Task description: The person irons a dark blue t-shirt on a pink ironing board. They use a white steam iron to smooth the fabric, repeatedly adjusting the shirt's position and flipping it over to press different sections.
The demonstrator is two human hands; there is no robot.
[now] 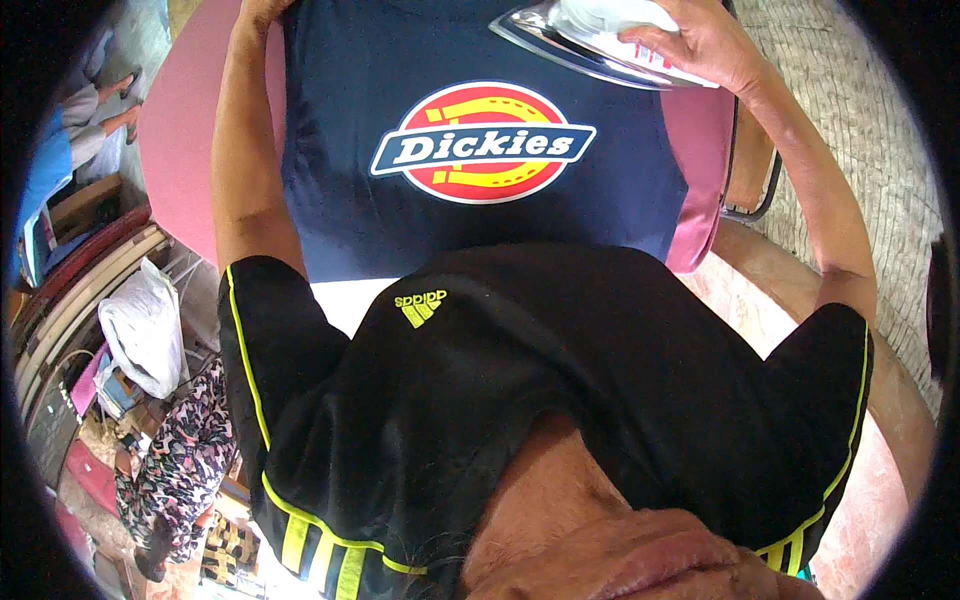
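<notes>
While I am leaning over the pink padded surface (175,130), I am gripping an iron (590,40) with my right hand (700,45), fingers curled closed around its white top near the upper edge of the view. Its shiny metal plate is resting on the upper right part of a dark blue shirt (480,215), which is lying spread flat on the surface in front of me, its red, yellow and white badge facing up in the middle. My left hand (262,10) is reaching to the far left corner of the shirt at the top edge of the view; it is mostly cut off there, so I cannot tell how far it is open or whether it is holding the cloth. My own black top with yellow stripes is filling the lower half of the view. Off to my left, a white plastic bag (140,325) is sitting among clutter, and a person in patterned clothes (180,465) is standing below it.
</notes>
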